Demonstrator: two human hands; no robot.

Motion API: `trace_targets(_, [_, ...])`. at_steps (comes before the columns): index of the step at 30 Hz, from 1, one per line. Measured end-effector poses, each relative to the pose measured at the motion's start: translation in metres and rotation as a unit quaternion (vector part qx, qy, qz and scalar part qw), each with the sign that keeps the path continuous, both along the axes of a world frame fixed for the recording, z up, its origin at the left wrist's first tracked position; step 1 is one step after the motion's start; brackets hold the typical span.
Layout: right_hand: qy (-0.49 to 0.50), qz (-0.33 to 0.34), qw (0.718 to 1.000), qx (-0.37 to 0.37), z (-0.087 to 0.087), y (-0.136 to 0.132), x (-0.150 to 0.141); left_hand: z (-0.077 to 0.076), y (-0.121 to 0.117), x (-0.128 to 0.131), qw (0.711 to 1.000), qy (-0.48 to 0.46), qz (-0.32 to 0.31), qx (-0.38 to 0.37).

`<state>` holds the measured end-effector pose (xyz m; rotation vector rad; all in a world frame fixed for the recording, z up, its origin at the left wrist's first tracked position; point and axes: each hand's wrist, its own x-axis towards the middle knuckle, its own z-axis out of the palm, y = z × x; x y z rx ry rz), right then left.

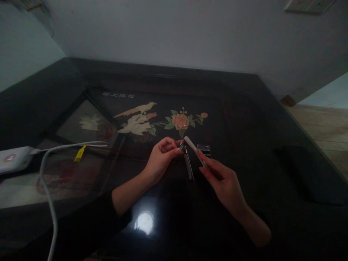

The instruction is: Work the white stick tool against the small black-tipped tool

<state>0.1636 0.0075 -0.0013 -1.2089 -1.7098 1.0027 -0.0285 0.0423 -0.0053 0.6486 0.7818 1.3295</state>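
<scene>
got a big glossy dark tabletop [241, 108] stretching under the left hand [160, 161] and right hand [225, 181], with a bird-and-flower picture [180, 121] just beyond the fingertips. well off to the right of the right hand, a dark flat thing [315, 175], too dim to name. left of the left hand, a white cable [46, 181] running from a white device [15, 160]. pinching with the left hand, thumb to finger; pinching with the right hand too, on a slim white stick [191, 144], tip just beside the left fingertips. right below, between the hands, a slim dark-and-grey piece [188, 166], can't tell what. just past the right fingertips, a small clear-and-black box [204, 149]. off left again, a yellow tag [79, 154] by the cable. smallest: a tiny green piece [181, 145] in the left pinch, mostly hidden. could go wrong, imo: dropping the green piece from pinching too lightly, or poking the left fingertips by overshooting with the stick.
</scene>
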Motion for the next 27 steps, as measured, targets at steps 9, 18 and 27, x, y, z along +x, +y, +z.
trace_targets(9, [0.030, 0.060, 0.998, -0.017, 0.0048, -0.0049, -0.0026, 0.0015, 0.0006, -0.0002, 1.000, 0.005, -0.004, 0.013])
trace_targets(18, [-0.001, -0.005, 1.000, -0.005, 0.0008, 0.0007, -0.0008, 0.0013, -0.0002, 0.0005, 1.000, -0.009, -0.002, -0.001])
trace_targets(27, [0.021, 0.055, 0.998, -0.033, 0.0084, -0.0046, -0.0028, 0.0028, 0.0005, -0.0001, 1.000, 0.005, -0.006, 0.008])
